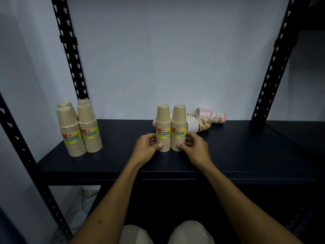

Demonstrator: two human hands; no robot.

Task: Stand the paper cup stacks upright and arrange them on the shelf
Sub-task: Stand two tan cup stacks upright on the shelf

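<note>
At the middle of the dark shelf [246,155], my left hand [146,147] curls around the base of one kraft-brown cup stack [163,127], thumb pressed on its ribbed front and fingers wrapped behind, while my right hand [194,147] grips the neighbouring brown stack [178,128] the same way. The two stacks stand upright, rims down, touching side by side; each is a tapered column of nested paper cups whose rolled rims make fine horizontal ridges, with a yellow-green label [163,133] reading "DISPOSABLE TABLEWARE" across the middle. Just behind them, to the right, patterned cup stacks lie on their sides: one cream stack with brown cartoon prints [199,125] close to my right hand's stack, and a pink-striped one with colourful dots [212,115] farther back near the wall; a sliver of another pink-rimmed stack [154,122] peeks out behind the left stack. Well apart at the shelf's left end, four more brown stacks [80,127] stand upright in a tight cluster, the front two labelled. The shelf surface is matte and smooth, framed by black perforated metal uprights [70,50].
</note>
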